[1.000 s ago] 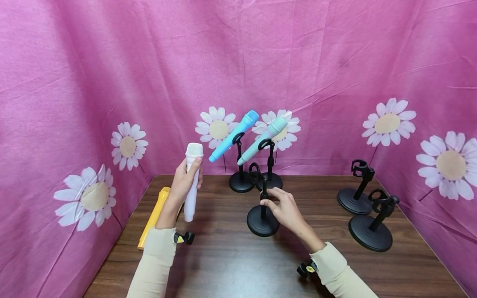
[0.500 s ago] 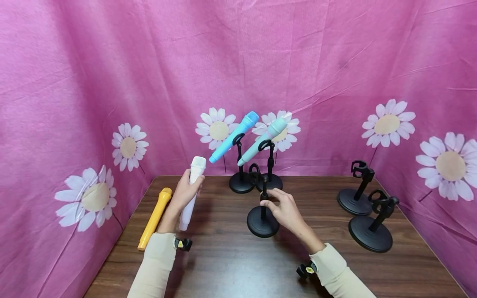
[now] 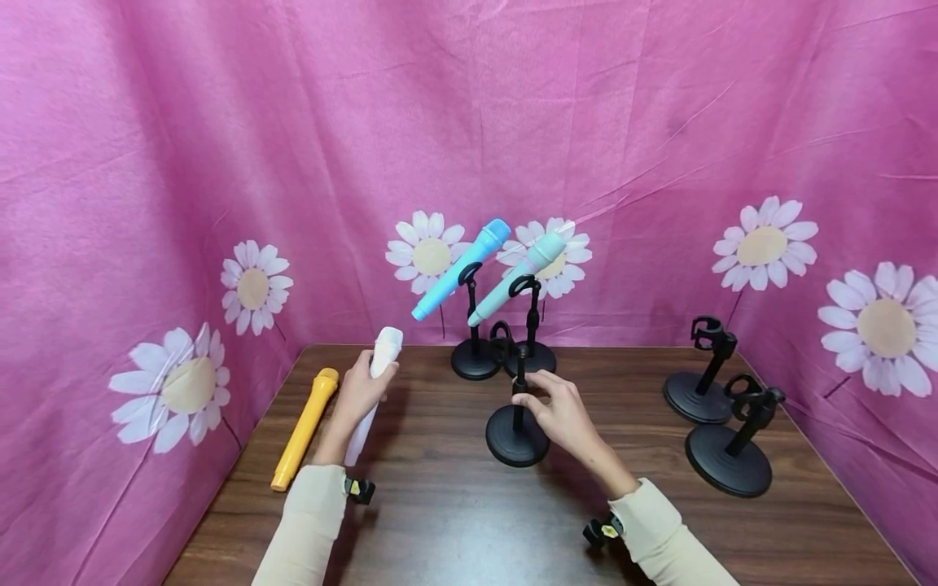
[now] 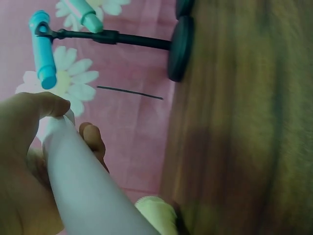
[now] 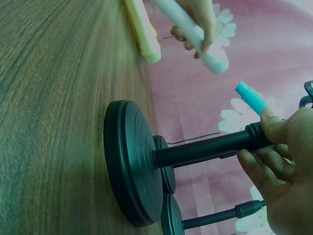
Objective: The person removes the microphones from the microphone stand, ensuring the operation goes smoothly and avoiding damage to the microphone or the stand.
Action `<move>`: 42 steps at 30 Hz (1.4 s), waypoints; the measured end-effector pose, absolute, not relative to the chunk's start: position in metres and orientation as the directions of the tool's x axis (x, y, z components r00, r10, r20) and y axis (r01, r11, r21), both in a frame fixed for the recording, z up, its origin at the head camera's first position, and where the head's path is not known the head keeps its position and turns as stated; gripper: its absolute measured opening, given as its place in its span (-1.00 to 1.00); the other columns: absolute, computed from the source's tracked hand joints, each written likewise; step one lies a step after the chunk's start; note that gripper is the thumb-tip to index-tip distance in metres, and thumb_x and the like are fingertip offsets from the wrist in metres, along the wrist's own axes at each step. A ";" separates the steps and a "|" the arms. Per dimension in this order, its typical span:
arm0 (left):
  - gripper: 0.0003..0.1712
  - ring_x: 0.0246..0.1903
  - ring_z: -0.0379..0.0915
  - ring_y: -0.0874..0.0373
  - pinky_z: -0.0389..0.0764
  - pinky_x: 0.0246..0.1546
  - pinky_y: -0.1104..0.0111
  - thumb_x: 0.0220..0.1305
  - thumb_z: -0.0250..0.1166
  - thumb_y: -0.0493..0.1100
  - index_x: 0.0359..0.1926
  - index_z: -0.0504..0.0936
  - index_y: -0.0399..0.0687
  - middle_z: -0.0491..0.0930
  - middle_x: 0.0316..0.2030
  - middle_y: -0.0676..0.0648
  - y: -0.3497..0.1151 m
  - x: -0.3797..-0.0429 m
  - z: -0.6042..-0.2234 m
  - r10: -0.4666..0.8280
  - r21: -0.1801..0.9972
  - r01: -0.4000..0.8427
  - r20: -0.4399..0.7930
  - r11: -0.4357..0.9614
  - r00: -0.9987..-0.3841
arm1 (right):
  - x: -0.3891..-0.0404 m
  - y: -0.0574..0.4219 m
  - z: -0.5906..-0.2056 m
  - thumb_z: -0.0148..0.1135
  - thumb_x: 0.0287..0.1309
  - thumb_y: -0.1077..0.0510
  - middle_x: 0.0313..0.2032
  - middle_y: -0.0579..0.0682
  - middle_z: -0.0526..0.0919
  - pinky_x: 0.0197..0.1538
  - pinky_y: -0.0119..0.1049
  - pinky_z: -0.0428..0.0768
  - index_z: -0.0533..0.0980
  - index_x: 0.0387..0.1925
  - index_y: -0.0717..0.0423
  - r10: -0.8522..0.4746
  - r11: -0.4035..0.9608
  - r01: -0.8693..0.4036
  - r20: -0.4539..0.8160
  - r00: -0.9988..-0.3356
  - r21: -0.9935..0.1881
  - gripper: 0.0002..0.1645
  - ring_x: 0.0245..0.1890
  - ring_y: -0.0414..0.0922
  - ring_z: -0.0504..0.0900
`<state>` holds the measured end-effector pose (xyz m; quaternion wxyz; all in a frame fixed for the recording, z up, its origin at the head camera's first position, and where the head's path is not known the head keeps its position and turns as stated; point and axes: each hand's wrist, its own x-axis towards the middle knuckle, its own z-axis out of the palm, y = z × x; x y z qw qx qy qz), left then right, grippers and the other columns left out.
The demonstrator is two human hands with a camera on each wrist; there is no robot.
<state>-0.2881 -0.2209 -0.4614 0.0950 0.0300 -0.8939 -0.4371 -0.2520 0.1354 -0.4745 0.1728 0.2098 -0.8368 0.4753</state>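
Observation:
In the head view my left hand [image 3: 357, 395] grips a white microphone [image 3: 387, 348] above the left half of the table, its head tilted up and away. The left wrist view shows the thumb and fingers wrapped round the microphone's pale body [image 4: 93, 186]. My right hand [image 3: 566, 413] pinches the post of a black microphone stand [image 3: 516, 439] at mid-table. From the right wrist view, thumb and fingertips meet at the collar atop the post [image 5: 200, 150], and the round base rests on the wood. This stand's clip holds no microphone.
A yellow microphone [image 3: 304, 431] lies at the table's left edge. Behind, a blue microphone [image 3: 460, 268] and a mint-green microphone [image 3: 516, 277] sit in stands. Two more black stands [image 3: 696, 396] [image 3: 729, 460] stand at the right with bare clips. A pink flowered curtain [image 3: 469, 106] surrounds the table.
My left hand has come down toward the table with the white microphone, which now leans further over. My right hand has stayed on the stand's post.

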 end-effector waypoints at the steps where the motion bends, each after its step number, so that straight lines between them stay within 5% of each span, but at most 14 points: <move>1: -0.35 -0.45 0.76 -0.26 0.58 -0.51 0.34 0.48 0.32 0.05 0.36 0.43 -0.29 0.71 -0.10 -0.45 -0.221 -0.288 -0.464 -0.138 0.781 0.021 0.137 0.624 -0.981 | -0.252 0.136 -0.475 0.56 0.19 0.27 -0.15 0.02 0.79 -0.08 -0.29 0.80 0.75 -0.02 0.23 -0.187 0.465 -0.511 0.484 -0.855 -0.723 -0.68 -0.08 -0.13 0.75; 8: -0.34 -0.61 0.66 0.09 0.62 -0.49 0.31 0.46 0.34 0.02 0.34 0.43 -0.36 0.66 -0.02 -0.46 -0.222 -0.289 -0.478 -0.153 0.721 -0.016 0.126 0.693 -0.980 | -0.252 0.136 -0.475 0.56 0.20 0.25 -0.13 0.02 0.79 -0.07 -0.30 0.79 0.74 0.00 0.23 -0.190 0.468 -0.506 0.476 -0.859 -0.725 -0.66 -0.05 -0.09 0.75; 15: -0.32 -0.11 0.68 -0.31 0.65 -0.10 -0.15 0.43 0.33 0.07 0.31 0.47 -0.36 0.69 0.02 -0.45 -0.223 -0.287 -0.490 -0.183 0.585 -0.061 0.152 0.809 -0.971 | -0.253 0.136 -0.476 0.56 0.20 0.24 -0.13 0.02 0.79 -0.08 -0.31 0.79 0.74 0.01 0.24 -0.190 0.463 -0.510 0.481 -0.856 -0.724 -0.66 -0.06 -0.11 0.75; 32: -0.42 -0.35 0.61 -0.30 0.60 -0.35 -0.12 0.33 0.37 0.05 0.00 0.58 -0.45 0.64 -0.25 -0.36 -0.223 -0.287 -0.514 -0.194 0.527 -0.081 0.163 0.846 -0.967 | -0.254 0.136 -0.479 0.55 0.18 0.32 -0.15 0.01 0.79 -0.10 -0.31 0.80 0.74 -0.01 0.23 -0.192 0.437 -0.523 0.493 -0.849 -0.731 -0.68 -0.09 -0.13 0.76; 42: -0.53 -0.30 0.63 -0.31 0.60 -0.30 -0.13 0.35 0.38 0.05 -0.15 0.64 -0.37 0.67 -0.23 -0.34 -0.217 -0.285 -0.510 -0.227 0.509 -0.152 0.088 0.847 -0.970 | -0.252 0.137 -0.476 0.55 0.21 0.24 -0.15 0.01 0.78 -0.10 -0.33 0.80 0.75 -0.02 0.21 -0.188 0.448 -0.516 0.488 -0.852 -0.730 -0.70 -0.08 -0.14 0.74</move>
